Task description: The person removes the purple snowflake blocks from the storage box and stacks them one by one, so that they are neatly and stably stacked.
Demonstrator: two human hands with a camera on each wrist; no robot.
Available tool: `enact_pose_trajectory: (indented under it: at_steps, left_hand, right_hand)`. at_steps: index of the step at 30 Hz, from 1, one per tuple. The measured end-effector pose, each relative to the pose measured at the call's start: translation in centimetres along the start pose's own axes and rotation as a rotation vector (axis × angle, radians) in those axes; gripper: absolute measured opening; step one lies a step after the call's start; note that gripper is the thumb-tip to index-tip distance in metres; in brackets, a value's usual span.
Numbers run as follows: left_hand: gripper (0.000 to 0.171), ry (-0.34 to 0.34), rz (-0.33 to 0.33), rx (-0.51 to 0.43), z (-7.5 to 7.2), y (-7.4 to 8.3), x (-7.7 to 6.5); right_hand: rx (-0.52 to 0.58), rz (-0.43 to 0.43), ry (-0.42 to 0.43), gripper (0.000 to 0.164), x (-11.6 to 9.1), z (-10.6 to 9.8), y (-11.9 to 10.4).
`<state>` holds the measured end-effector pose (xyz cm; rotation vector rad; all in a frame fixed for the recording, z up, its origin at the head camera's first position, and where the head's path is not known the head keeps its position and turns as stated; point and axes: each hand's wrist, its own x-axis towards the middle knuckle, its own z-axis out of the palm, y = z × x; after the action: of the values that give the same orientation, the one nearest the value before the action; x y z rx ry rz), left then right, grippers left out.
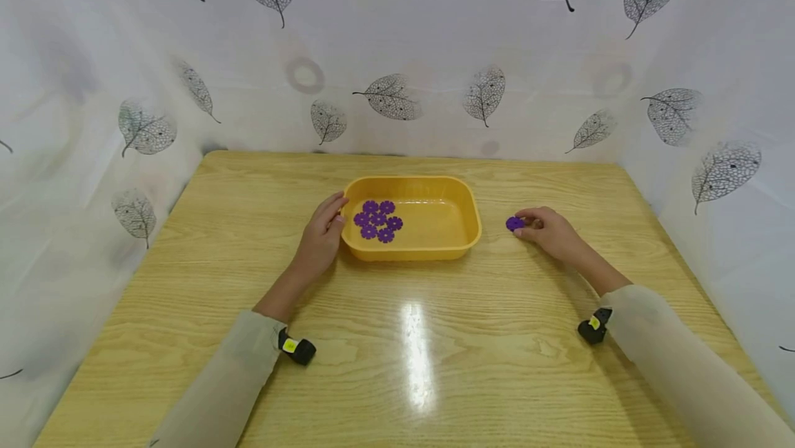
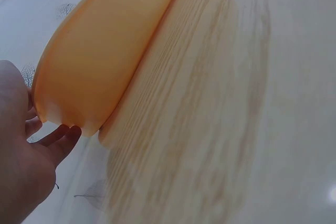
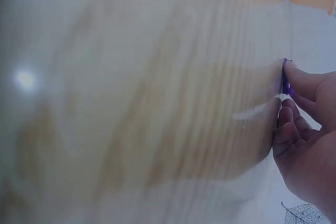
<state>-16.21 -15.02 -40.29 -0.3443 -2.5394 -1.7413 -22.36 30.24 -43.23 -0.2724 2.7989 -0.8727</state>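
Note:
A yellow plastic basin (image 1: 428, 252) sits on the table. Inside it, toward the left end, several purple notched discs (image 1: 378, 219) lie flat in a cluster. My left hand (image 1: 318, 244) holds the basin by its left end, the thumb against the outer wall and the fingers at the rim; in the left wrist view the fingertips touch the basin's end (image 2: 79, 98). To the right of the basin, apart from it, my right hand (image 1: 553, 232) pinches one purple notched disc (image 1: 514, 224) at the table surface. That disc (image 3: 286, 77) shows edge-on in the right wrist view.
The wooden table (image 1: 546, 337) extends around the basin on all sides. A white curtain (image 1: 410, 41) with leaf prints hangs behind it and along both sides. Each sleeve carries a black wrist camera (image 1: 301, 350).

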Motion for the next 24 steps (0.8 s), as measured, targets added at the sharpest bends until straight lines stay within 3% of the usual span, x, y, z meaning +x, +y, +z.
enact_pose_trajectory:
  at_steps: [6, 13, 24]
  left_hand:
    - [0.044, 0.002, 0.003, 0.000, 0.1, 0.0, 0.0]
    - [0.044, 0.024, 0.031, 0.019, 0.4, -4.0, 1.1]
    - [0.044, 0.028, 0.033, 0.015, 0.4, -3.9, 1.1]
  right_hand:
    - [-0.015, 0.002, 0.004, 0.045, 0.0, 0.1, 0.0]
    - [-0.024, 0.008, 0.003, 0.047, 0.0, 0.1, -0.1]
    - [-0.007, -0.007, -0.001, 0.051, 0.0, 0.0, 0.0]
